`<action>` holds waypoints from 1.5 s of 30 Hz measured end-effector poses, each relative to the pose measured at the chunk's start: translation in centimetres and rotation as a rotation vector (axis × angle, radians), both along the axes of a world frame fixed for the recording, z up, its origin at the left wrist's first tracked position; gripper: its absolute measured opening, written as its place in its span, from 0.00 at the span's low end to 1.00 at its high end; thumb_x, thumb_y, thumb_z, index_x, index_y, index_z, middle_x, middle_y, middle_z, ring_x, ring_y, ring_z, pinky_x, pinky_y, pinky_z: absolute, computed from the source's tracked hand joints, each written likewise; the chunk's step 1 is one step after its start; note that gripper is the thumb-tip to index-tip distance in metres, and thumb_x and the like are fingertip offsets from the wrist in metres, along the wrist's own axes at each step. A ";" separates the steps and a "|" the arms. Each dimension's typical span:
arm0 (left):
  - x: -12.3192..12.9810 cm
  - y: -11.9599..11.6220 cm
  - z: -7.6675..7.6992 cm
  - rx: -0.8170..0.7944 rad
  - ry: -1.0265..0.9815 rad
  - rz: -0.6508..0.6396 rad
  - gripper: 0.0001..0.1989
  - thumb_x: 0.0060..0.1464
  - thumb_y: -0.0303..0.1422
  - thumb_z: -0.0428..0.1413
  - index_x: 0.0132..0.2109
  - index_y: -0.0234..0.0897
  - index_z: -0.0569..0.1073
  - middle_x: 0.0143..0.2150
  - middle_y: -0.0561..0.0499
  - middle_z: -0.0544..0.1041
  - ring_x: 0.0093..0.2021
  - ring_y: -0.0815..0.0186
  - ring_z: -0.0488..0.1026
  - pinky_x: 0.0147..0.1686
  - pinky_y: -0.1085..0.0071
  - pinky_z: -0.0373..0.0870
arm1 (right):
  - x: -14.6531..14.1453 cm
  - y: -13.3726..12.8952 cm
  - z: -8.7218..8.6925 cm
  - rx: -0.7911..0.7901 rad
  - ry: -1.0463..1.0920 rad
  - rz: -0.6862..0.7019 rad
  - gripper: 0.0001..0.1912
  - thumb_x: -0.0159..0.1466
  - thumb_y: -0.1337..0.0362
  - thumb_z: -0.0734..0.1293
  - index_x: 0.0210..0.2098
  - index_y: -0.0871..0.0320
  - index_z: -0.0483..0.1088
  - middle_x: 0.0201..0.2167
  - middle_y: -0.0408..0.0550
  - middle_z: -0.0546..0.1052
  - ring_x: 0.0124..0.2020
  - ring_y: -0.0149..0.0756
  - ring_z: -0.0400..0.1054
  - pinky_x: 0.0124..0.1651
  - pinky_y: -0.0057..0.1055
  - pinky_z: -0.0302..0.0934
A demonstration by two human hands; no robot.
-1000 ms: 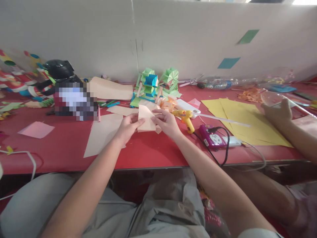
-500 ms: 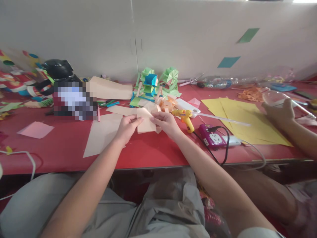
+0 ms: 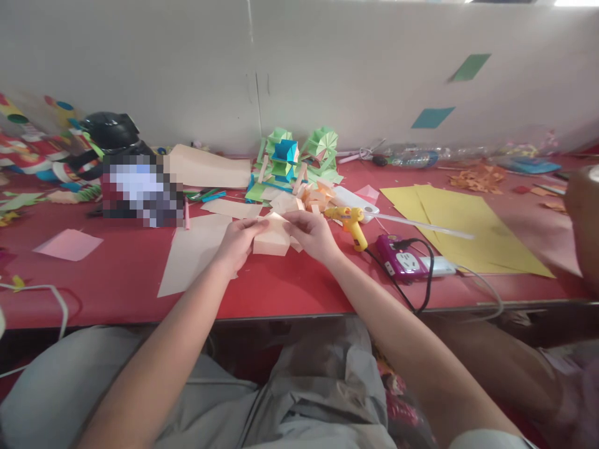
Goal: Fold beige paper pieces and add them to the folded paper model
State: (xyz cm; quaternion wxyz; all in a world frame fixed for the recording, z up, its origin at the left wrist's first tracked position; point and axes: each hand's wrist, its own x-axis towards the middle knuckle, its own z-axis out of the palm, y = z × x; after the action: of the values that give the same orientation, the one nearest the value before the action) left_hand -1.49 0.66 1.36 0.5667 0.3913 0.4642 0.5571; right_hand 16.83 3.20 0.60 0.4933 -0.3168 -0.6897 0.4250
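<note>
Between my two hands is a small piece of cream paper (image 3: 272, 242), bent so that its lower part catches the light differently from its top. My left hand (image 3: 239, 242) pinches its left side, thumb on top. At its upper right edge, the fingers of my right hand (image 3: 312, 233) are closed on it. A pale paper sheet (image 3: 187, 262) lies flat beside my left hand. Just right of my right hand rests a yellow glue gun (image 3: 352, 226) with a long clear glue stick in its back. Peach paper scraps (image 3: 318, 194) lie behind my hands.
A purple power strip (image 3: 401, 257) with cables sits at the right, near yellow paper sheets (image 3: 468, 231). Green and blue folded-paper models (image 3: 285, 153) stand at the back. A black figure (image 3: 112, 134) is at the left. Another person's arm (image 3: 583, 224) shows at the far right.
The cream paper has tilted and bent between my hands, its top dropping lower. The other person's hand and the clear plastic object by it have left the right side of the table.
</note>
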 end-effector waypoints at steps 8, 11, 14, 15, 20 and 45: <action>-0.3 0.2 0.4 0.002 0.012 0.008 0.13 0.41 0.35 0.63 0.36 0.34 0.79 0.33 0.46 0.81 0.36 0.58 0.78 0.30 0.70 0.71 | 0.2 -0.2 0.0 0.221 -0.100 -0.008 0.13 0.64 0.67 0.63 0.43 0.55 0.79 0.43 0.49 0.80 0.44 0.38 0.74 0.44 0.34 0.69; -0.4 0.1 1.0 -0.036 -0.033 -0.098 0.18 0.49 0.46 0.60 0.36 0.34 0.78 0.35 0.44 0.81 0.38 0.56 0.78 0.33 0.67 0.72 | 0.2 -0.2 -0.1 0.257 -0.104 -0.008 0.14 0.63 0.69 0.63 0.43 0.55 0.79 0.43 0.50 0.80 0.44 0.38 0.74 0.42 0.33 0.68; -0.5 -0.2 1.3 -0.003 0.011 -0.175 0.24 0.52 0.53 0.57 0.38 0.34 0.78 0.36 0.44 0.81 0.39 0.55 0.77 0.36 0.65 0.71 | 0.3 -0.2 -0.1 0.279 -0.112 -0.015 0.15 0.61 0.70 0.62 0.42 0.56 0.79 0.43 0.50 0.79 0.44 0.38 0.74 0.41 0.33 0.68; -0.5 -0.4 1.4 0.036 0.070 -0.177 0.23 0.51 0.52 0.59 0.39 0.35 0.78 0.36 0.44 0.80 0.38 0.56 0.76 0.37 0.66 0.71 | 0.3 -0.3 -0.1 0.283 -0.113 -0.018 0.15 0.61 0.71 0.62 0.42 0.56 0.78 0.43 0.51 0.79 0.44 0.38 0.73 0.41 0.33 0.68; -0.6 -0.7 1.5 0.222 0.389 -0.130 0.15 0.51 0.44 0.62 0.38 0.36 0.79 0.34 0.50 0.79 0.36 0.62 0.74 0.37 0.70 0.67 | 0.4 -0.7 0.5 0.191 -0.090 0.015 0.10 0.63 0.65 0.64 0.41 0.57 0.77 0.43 0.50 0.78 0.43 0.37 0.73 0.41 0.32 0.68; 0.7 -2.1 3.1 0.448 0.648 -0.021 0.10 0.55 0.41 0.61 0.39 0.39 0.79 0.39 0.47 0.82 0.42 0.58 0.78 0.46 0.66 0.73 | 0.6 -0.3 1.2 -0.284 0.178 0.032 0.20 0.56 0.47 0.74 0.31 0.58 0.71 0.25 0.42 0.74 0.21 0.25 0.62 0.24 0.25 0.55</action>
State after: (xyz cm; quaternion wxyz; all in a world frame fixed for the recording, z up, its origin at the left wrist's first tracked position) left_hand -0.74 -1.43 4.46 0.2971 0.6656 0.4817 0.4865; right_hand 17.40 2.88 1.80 0.4958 -0.3337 -0.5812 0.5523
